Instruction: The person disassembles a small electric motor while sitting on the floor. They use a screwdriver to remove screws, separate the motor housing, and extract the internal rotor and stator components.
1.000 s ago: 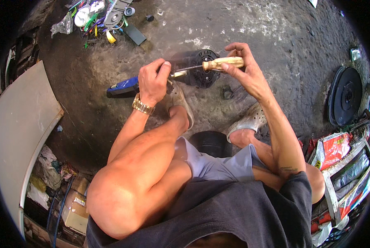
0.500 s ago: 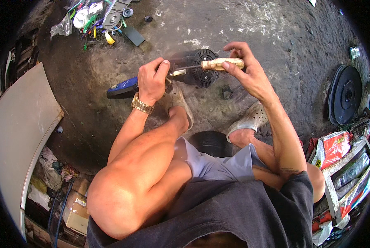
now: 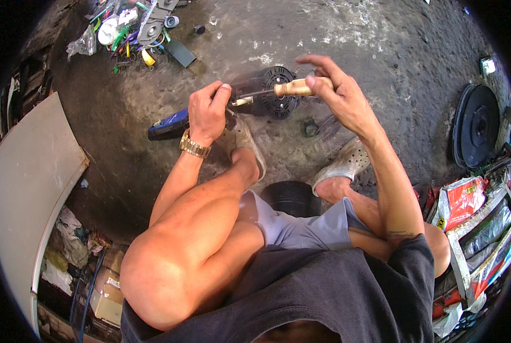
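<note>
My right hand (image 3: pixel 344 100) grips a screwdriver (image 3: pixel 295 87) by its pale handle, thumb across it and forefinger raised; the metal shaft runs left toward my left hand (image 3: pixel 207 111). That hand is closed around something I cannot make out, beside the shaft's tip, where a small pale piece (image 3: pixel 244 101) shows. Under the shaft is a black cylindrical housing (image 3: pixel 279 102) with a vented end and screws. A blue-and-black object (image 3: pixel 167 124) lies left of my left wrist, its right end hidden behind that hand.
A pile of plastic scraps and tools (image 3: pixel 144 31) lies at the upper left, a pale panel (image 3: pixel 32 188) at the left, round black discs (image 3: pixel 475 126) and torn red packages (image 3: pixel 461 203) at the right. A black round object (image 3: pixel 289 196) sits between my legs on the stained floor (image 3: pixel 358 51).
My right hand has shifted slightly left and up with the screwdriver, its thumb higher on the handle and forefinger stretched out. My left hand has moved only slightly.
</note>
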Demonstrator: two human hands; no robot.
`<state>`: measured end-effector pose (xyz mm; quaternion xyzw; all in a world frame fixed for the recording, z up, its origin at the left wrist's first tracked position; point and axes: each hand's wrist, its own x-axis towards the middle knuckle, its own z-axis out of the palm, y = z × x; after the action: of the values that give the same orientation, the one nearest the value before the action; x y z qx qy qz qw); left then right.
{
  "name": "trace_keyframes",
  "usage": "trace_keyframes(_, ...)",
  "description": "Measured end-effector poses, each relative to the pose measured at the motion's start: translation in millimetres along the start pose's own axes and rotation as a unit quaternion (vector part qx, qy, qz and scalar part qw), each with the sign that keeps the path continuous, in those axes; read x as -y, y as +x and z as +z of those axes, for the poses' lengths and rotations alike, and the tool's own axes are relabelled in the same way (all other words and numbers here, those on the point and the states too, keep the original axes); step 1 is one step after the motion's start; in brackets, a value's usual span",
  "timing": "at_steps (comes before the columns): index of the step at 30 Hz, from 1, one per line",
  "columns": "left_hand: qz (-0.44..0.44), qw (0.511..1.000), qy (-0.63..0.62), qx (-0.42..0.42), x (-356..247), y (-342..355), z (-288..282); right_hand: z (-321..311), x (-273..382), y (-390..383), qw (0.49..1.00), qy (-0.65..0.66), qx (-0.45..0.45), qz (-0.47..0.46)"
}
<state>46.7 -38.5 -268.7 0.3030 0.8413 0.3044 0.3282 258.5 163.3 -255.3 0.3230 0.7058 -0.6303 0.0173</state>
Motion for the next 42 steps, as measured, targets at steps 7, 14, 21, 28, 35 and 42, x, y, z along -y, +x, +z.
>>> trace_keyframes(7,0.003,1.0,0.011,0.01,-1,1,-1,1,4,6,1.0,0.002,-0.018,0.019)
trace_keyframes(14,0.003,1.0,0.007,0.003,-2,-1,0,-6,12,8,0.999,0.034,0.008,0.033)
trace_keyframes(21,-0.011,1.0,0.025,0.013,-3,-3,-1,-6,7,0,0.987,0.052,0.039,0.148)
trace_keyframes(28,-0.005,1.0,0.004,0.002,-1,-2,0,4,18,-16,0.975,0.125,0.028,0.182)
trace_keyframes(35,-0.001,1.0,-0.006,0.021,-2,-4,0,3,20,-13,0.98,0.095,-0.027,0.172)
trace_keyframes(42,-0.006,1.0,0.003,0.022,-2,-6,0,7,13,-17,0.991,0.056,-0.01,0.12)
